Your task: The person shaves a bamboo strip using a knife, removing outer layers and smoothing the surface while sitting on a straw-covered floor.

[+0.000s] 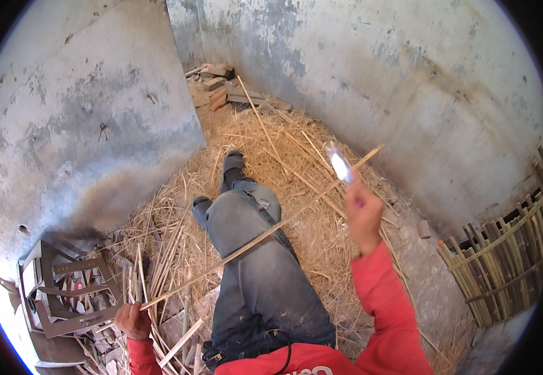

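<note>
A long, split bamboo strip (247, 246) slants across my lap from lower left to upper right. Its lower-left part is gripped by my left hand (134, 321), fingers wrapped round it. My right hand (364, 216) is closed on a knife whose blade (340, 166) glares white in the light; the handle is hidden in my fist. Blade and strip cross in view near the strip's upper end, but I cannot tell whether they touch. My dark trousers (271, 287) lie under the strip, legs stretched forward.
Shavings (312, 237) cover the floor, with loose strips around my legs. A woven bamboo basket (502, 262) stands at right, a broken brown frame (74, 294) at left. Bricks (216, 81) lie in the far corner between stained walls (371, 69).
</note>
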`<state>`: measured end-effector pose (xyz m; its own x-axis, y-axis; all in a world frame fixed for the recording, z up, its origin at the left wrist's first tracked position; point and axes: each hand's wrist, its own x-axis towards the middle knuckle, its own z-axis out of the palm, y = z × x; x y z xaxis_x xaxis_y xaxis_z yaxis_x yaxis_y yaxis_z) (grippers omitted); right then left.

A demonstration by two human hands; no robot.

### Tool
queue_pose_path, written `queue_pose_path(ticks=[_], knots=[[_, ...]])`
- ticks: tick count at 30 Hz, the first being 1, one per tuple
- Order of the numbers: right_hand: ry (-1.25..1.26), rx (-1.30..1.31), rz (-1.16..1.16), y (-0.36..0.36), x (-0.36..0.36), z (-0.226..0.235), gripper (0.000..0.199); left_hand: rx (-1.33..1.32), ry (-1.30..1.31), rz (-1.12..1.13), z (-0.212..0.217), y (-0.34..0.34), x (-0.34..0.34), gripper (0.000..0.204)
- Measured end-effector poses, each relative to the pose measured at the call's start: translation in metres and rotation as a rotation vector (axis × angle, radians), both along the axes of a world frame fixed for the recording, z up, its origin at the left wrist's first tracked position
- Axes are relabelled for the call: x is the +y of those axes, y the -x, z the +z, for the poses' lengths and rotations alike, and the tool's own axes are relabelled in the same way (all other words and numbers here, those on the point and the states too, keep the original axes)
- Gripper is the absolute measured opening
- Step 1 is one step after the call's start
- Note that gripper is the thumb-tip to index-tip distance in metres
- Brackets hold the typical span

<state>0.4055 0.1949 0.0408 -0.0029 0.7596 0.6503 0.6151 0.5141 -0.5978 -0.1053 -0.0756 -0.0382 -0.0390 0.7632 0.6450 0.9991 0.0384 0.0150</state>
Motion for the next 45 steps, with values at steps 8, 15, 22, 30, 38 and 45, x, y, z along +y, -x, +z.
queue_pose_path(ticks=[8,15,22,30,38,45], knots=[[-0.031,0.007,0.221,0.034,-0.040,-0.026,0.035,-0.004,-0.023,-0.007,0.000,-0.009,0.007,0.018],[0.046,0.189,-0.137,0.027,-0.023,-0.001,0.031,-0.008,-0.015,0.002,0.002,-0.025,0.011,0.012],[-0.027,-0.027,-0.034,0.039,-0.033,-0.006,0.023,0.032,-0.012,0.030,0.000,-0.036,0.005,0.005],[-0.092,-0.083,0.261,0.075,-0.065,-0.021,0.032,-0.090,-0.055,-0.027,0.030,-0.108,0.053,0.011],[0.012,0.044,0.288,0.098,-0.087,-0.019,0.033,-0.200,0.043,-0.041,0.070,-0.169,0.088,0.027],[0.066,0.013,0.224,0.099,-0.083,-0.020,0.037,-0.345,0.110,-0.061,0.078,-0.186,0.098,0.018]])
